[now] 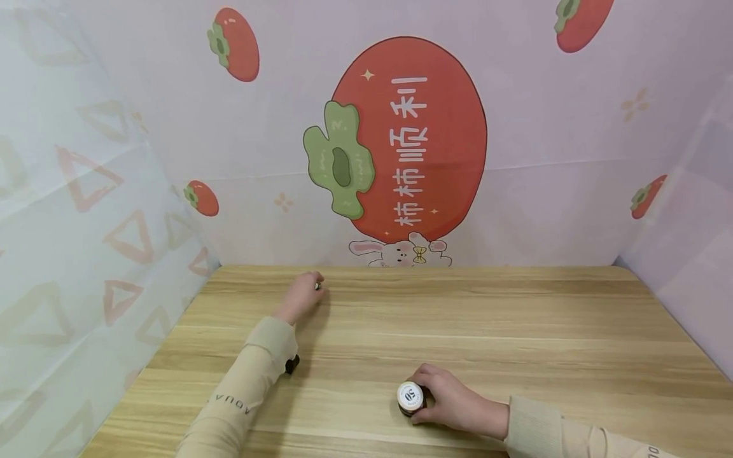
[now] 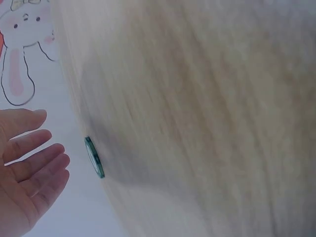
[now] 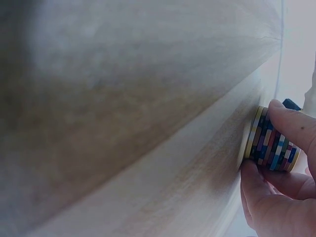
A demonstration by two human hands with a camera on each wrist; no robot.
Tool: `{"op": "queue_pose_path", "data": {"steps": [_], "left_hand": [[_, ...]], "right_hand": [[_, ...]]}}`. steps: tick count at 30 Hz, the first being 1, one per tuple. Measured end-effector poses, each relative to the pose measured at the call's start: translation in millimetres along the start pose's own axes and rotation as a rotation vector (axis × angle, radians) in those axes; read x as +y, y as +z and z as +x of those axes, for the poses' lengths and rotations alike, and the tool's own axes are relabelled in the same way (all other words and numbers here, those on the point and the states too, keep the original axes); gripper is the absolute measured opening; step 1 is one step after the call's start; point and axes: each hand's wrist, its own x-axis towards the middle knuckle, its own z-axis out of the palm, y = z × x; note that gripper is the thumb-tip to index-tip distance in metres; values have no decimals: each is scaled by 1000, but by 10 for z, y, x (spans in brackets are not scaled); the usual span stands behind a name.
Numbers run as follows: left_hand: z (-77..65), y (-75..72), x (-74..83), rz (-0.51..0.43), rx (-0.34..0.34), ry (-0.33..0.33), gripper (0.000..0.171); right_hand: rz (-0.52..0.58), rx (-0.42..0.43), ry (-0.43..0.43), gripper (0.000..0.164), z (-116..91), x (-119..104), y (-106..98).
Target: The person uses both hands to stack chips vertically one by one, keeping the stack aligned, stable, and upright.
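Observation:
Far back on the wooden table, a single green-edged poker chip (image 2: 95,157) lies flat. My left hand (image 1: 300,296) is beside it, fingers loosely extended with a gap to the chip in the left wrist view. From above, the chip's small pale face (image 1: 317,286) shows by the fingertips. Nearer the front, my right hand (image 1: 452,401) grips a stack of poker chips (image 3: 271,140) by its sides, thumb on one side and fingers on the other. The stack's edges are multicoloured, and its white top chip (image 1: 410,395) reads 50. The stack's base is right at the tabletop.
The wood-grain table (image 1: 515,324) meets a backdrop (image 1: 532,210) with persimmons and a rabbit along its back edge. A pale patterned sheet (image 1: 63,254) borders the left side, another sheet the right. A small black device (image 1: 292,364) sits at the left cuff.

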Motion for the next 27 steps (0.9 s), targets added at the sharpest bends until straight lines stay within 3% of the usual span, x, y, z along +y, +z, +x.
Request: {"op": "queue_pose_path", "data": {"steps": [5,15,27], "left_hand": [[39,-12,-42,3,-56,-20,38],[77,-19,-83,112,-168,2,41],[121,23,-169,171,-181,53,30]], "right_hand": [[1,-1,-1,34,0,3,2],[9,-4,6,35,1,7,5],[17,-12,18,36,2,5,-2]]}}
